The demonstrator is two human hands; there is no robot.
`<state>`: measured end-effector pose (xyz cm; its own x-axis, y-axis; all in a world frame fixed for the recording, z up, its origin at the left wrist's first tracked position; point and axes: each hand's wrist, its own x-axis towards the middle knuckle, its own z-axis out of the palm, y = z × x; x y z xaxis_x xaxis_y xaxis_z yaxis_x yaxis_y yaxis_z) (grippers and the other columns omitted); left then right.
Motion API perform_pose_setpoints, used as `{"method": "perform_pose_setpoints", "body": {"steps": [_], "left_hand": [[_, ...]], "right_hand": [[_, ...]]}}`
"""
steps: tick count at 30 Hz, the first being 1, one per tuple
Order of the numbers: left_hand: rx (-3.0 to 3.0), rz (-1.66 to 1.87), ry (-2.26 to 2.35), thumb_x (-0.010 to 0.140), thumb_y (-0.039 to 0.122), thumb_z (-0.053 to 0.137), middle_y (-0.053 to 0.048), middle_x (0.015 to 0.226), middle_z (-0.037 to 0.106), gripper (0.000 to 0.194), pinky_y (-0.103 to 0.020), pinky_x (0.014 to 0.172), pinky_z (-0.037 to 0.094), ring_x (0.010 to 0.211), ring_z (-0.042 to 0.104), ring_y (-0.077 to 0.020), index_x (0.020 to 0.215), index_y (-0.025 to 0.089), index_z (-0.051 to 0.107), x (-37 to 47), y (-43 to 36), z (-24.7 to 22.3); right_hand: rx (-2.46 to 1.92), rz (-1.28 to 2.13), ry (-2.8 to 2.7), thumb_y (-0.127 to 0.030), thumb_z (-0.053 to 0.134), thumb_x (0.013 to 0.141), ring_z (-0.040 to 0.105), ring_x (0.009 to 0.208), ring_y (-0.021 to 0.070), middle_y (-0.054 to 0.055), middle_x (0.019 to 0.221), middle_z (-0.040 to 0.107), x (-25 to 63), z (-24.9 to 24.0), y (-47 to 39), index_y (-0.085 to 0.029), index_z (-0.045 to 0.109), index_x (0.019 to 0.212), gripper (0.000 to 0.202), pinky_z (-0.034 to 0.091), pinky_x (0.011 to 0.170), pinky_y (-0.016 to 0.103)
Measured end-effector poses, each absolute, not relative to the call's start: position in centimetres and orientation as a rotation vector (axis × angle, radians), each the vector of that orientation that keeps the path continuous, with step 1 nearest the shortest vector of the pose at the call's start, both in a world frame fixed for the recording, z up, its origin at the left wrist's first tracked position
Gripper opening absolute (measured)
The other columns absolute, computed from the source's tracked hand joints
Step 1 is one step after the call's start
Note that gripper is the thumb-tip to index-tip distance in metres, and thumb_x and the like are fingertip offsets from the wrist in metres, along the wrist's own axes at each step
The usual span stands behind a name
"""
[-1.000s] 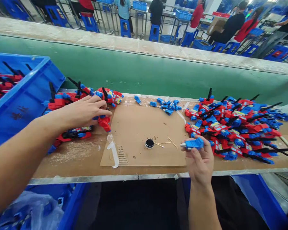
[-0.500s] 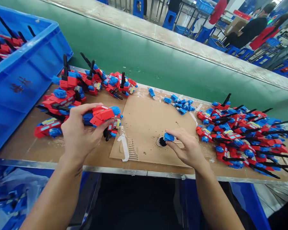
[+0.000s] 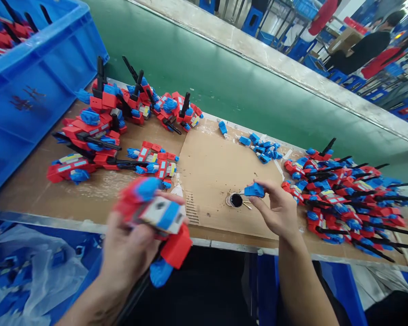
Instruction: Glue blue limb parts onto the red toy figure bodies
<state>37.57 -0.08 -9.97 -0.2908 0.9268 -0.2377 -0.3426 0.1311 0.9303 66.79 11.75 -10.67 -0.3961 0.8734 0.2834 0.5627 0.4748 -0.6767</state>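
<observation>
My left hand (image 3: pixel 132 244) grips a red and blue toy figure (image 3: pixel 163 215), somewhat blurred, over the table's front edge. Its white and blue underside faces up, and a blue end hangs at the bottom. Between the thumb and fingers of my right hand (image 3: pixel 277 206) is a small blue part (image 3: pixel 255 190), held just above and right of a small cup of black liquid (image 3: pixel 236 200). A thin stick (image 3: pixel 247 205) lies beside the cup. Several more blue parts (image 3: pixel 265 150) are piled at the back of the cardboard sheet (image 3: pixel 214 167).
Toy figures with black rods lie at the left (image 3: pixel 95 127) and in a dense group at the right (image 3: pixel 343 199). A blue crate (image 3: pixel 47 81) of figures stands at the far left. Behind the table runs a green surface (image 3: pixel 204 77). People sit in the background.
My left hand has come down and toward me, turning the figure so its underside shows. My right hand has shifted slightly right with the blue part, which has turned. The view has tilted.
</observation>
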Motion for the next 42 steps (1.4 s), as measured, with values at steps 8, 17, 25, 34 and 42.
{"method": "perform_pose_setpoints", "body": {"steps": [8,17,25,34,42], "left_hand": [[0.217,1.227,0.835,0.064,0.048,0.092,-0.006,0.085,0.069,0.072,-0.025,0.057,0.053,0.062,0.065,-0.0158,0.126,0.021,0.065,43.3,0.8,-13.4],[0.244,1.208,0.682,0.067,0.043,0.091,-0.003,0.078,0.066,0.059,-0.022,0.056,0.049,0.062,0.062,-0.0133,0.117,0.021,0.070,45.8,2.8,-13.3],[0.242,1.216,0.646,0.069,0.043,0.090,-0.009,0.100,0.074,0.058,-0.020,0.065,0.052,0.072,0.065,-0.0125,0.120,0.023,0.071,46.0,2.6,-13.0],[0.210,1.260,0.798,0.070,0.042,0.090,-0.009,0.100,0.073,0.053,-0.021,0.076,0.056,0.083,0.068,-0.0157,0.114,0.019,0.072,46.2,2.0,-11.0],[0.207,1.239,0.980,0.069,0.048,0.090,0.004,0.067,0.056,0.070,-0.012,0.035,0.030,0.043,0.038,-0.0032,0.127,0.019,0.064,45.6,3.2,-11.0]], "right_hand": [[-1.238,1.117,-1.556,-0.041,0.077,0.085,0.070,0.084,0.0208,0.005,0.096,0.071,66.4,-11.5,11.1,-0.026,0.062,0.112,0.034,0.060,0.072,0.033],[-0.938,1.131,-1.537,-0.049,0.060,0.096,0.069,0.106,0.0325,0.007,0.095,0.063,63.2,-10.1,6.3,-0.036,0.054,0.123,0.030,0.062,0.079,0.048],[-0.911,1.258,-1.486,-0.045,0.058,0.098,0.071,0.104,0.0320,0.007,0.100,0.061,62.4,-11.1,5.3,-0.036,0.053,0.125,0.029,0.062,0.084,0.051],[-0.838,1.064,-1.752,-0.013,0.062,0.096,0.069,0.114,0.0262,0.007,0.113,0.070,62.4,-9.4,4.8,-0.028,0.062,0.127,0.035,0.060,0.097,0.043],[-0.839,0.821,-1.979,-0.026,0.059,0.100,0.067,0.115,0.0253,0.009,0.122,0.069,61.9,-10.4,6.9,-0.030,0.053,0.139,0.040,0.060,0.095,0.042]]}}
